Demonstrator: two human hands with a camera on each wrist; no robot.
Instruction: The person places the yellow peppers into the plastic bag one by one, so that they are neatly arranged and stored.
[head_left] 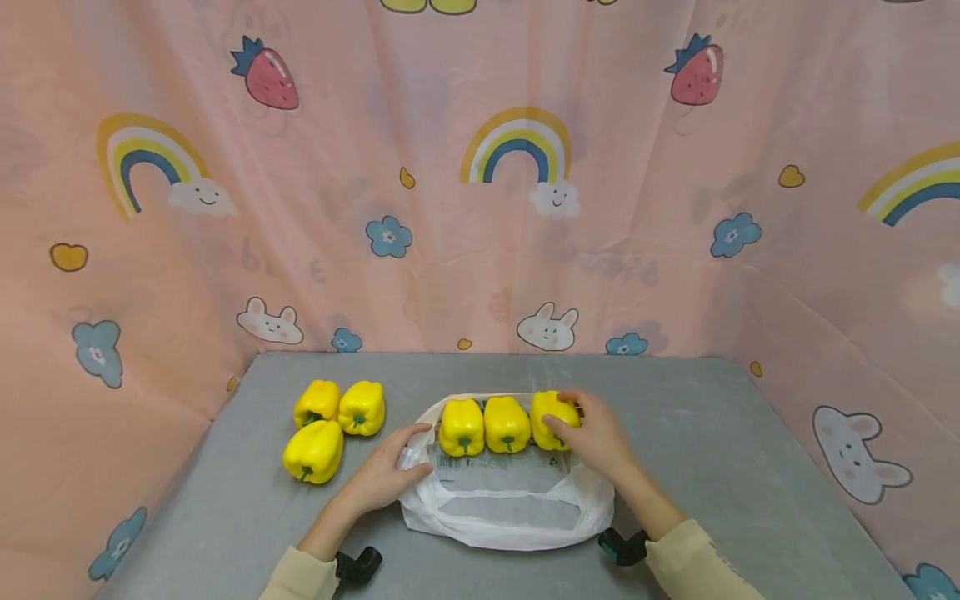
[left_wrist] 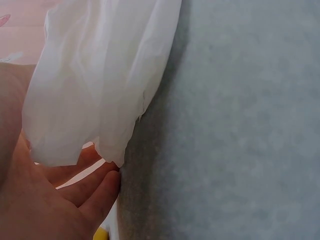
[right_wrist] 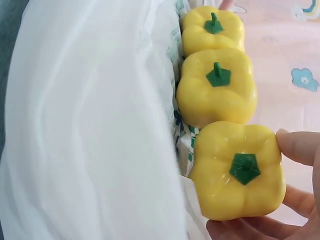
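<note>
Three yellow bell peppers with green stems stand side by side at the back of a white plastic bag (head_left: pixel 480 533): a left one (head_left: pixel 461 427), a middle one (head_left: pixel 507 423) and a right one (head_left: pixel 551 417). My right hand (head_left: pixel 600 437) grips the right pepper (right_wrist: pixel 237 170) between thumb and fingers from its right side. At the bag's left edge is my left hand (head_left: pixel 382 475), its thumb and fingers spread apart. In the left wrist view, its fingers (left_wrist: pixel 102 195) touch the hanging edge of the white plastic (left_wrist: pixel 100 85).
Several things lie on the grey table (head_left: pixel 697 467). Three more yellow bell peppers (head_left: pixel 313 450) sit in a cluster left of the bag. Behind the table hangs a pink patterned curtain (head_left: pixel 480 275), which also runs along both sides.
</note>
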